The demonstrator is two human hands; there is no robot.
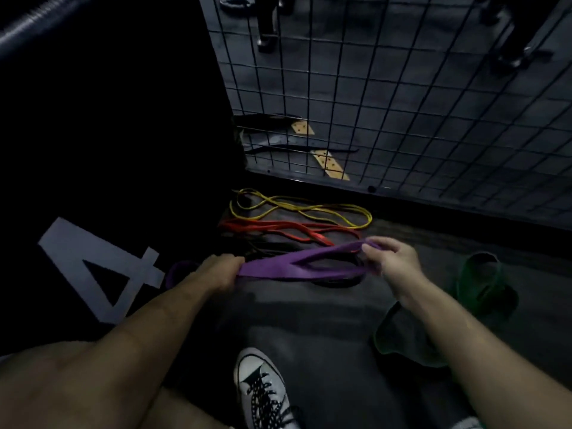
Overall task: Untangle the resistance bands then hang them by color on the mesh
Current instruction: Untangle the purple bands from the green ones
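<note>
A wide purple band (278, 265) is stretched low over the dark floor between my two hands. My left hand (220, 271) grips its left part, with a purple loop trailing out behind the wrist. My right hand (390, 258) pinches its right end. Beyond it lie a yellow band (297, 207), a red band (278, 228) and a black band (335, 281), partly under the purple one. A green band (476, 281) lies on the floor at the right, partly behind my right forearm. The wire mesh (387, 97) rises at the back.
A black box with a large white "4" (96, 267) stands at the left. My white laced shoe (261, 388) is at the bottom centre. Dark objects hang high on the mesh (266, 23). Yellow strips (329, 164) lie on the floor behind the mesh.
</note>
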